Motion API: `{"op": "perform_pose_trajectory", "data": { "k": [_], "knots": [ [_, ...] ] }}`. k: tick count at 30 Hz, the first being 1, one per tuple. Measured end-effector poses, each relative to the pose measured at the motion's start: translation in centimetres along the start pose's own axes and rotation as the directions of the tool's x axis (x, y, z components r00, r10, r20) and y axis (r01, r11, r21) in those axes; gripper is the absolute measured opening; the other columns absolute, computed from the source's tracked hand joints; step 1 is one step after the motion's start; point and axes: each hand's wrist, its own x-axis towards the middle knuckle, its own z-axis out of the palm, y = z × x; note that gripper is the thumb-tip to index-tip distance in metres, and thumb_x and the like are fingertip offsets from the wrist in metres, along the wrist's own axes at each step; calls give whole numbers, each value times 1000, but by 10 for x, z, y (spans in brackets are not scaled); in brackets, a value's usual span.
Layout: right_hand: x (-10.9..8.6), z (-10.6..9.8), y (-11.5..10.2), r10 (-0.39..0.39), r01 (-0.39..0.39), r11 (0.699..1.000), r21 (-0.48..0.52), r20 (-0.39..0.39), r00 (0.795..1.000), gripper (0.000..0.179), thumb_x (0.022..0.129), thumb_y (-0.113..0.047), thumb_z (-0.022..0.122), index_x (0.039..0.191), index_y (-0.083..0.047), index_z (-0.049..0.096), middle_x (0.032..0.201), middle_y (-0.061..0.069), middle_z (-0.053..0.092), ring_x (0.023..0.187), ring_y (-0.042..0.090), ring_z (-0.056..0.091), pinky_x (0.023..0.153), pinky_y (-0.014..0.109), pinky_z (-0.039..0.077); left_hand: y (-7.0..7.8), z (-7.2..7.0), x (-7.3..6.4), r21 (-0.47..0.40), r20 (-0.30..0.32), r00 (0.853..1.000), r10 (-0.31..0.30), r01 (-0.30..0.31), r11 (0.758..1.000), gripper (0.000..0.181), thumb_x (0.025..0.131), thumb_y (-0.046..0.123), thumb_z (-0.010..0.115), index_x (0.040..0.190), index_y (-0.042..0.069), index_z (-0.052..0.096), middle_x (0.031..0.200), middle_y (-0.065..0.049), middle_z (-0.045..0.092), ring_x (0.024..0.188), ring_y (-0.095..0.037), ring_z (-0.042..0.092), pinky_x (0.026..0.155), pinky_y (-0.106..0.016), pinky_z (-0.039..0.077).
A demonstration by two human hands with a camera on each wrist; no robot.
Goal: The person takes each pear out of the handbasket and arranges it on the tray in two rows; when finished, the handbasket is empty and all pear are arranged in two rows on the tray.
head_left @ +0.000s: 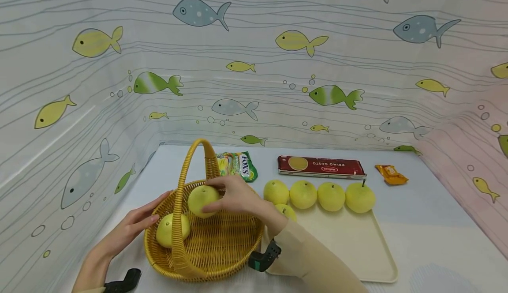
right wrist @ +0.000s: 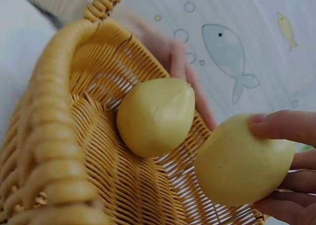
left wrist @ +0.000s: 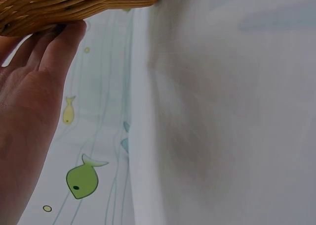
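Observation:
My right hand grips a yellow-green pear between thumb and fingers, over the left part of a wicker basket with a tall arched handle. In the right wrist view, the held pear is close to the basket's slatted wall. A second pear lies in the basket, partly behind the handle in the head view. My left hand touches the basket's left rim. Its fingers lie fairly straight against the outer wall in the left wrist view.
A cream tray stands right of the basket, with several pears along its far edge. Behind are a green Fox's candy bag, a dark red biscuit pack and a small orange packet. Fish-patterned walls enclose the table.

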Motion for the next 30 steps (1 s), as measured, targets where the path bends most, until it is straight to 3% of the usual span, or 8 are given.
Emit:
{"op": "perform_pose_trajectory", "data": {
  "k": [3, 10, 19, 30],
  "knots": [
    [-8, -4, 1, -2, 2, 1000, 19, -27, 1000, 60, 78, -37, 86, 131, -16, 67, 123, -5, 70, 113, 6, 62, 95, 23, 49, 1, 1, 1, 2, -3, 1000, -4, 4, 1000, 57, 107, 4, 35, 161, 9, 19, 166, -8, 20, 144, 10, 24, 106, -7, 27],
    [-26, -11, 6, -16, 21, 997, 71, -66, 998, 58, 77, -33, 87, 129, -15, 68, 119, -4, 71, 104, 3, 63, 88, 21, 51, 1, 1, 2, 33, -25, 999, -36, 37, 999, 57, 107, 6, 37, 161, 12, 21, 165, 6, 26, 143, 13, 24, 104, -5, 27],
    [-44, -19, 6, 1, 11, 992, 125, -94, 996, 63, 75, -34, 88, 131, -13, 67, 128, 1, 69, 109, 5, 64, 93, 21, 50, -2, -1, 0, 6, -21, 999, -45, 45, 999, 57, 107, 6, 36, 161, 11, 19, 164, 13, 25, 143, 13, 24, 105, -6, 28],
    [-59, -32, 5, 31, -16, 991, 136, -108, 994, 63, 75, -33, 88, 130, -12, 68, 122, -1, 71, 103, 5, 65, 88, 22, 53, 2, -1, 0, -20, 13, 999, -32, 32, 999, 57, 107, 3, 33, 161, 11, 18, 164, 15, 24, 143, 13, 23, 104, -6, 29]
  ]
}}
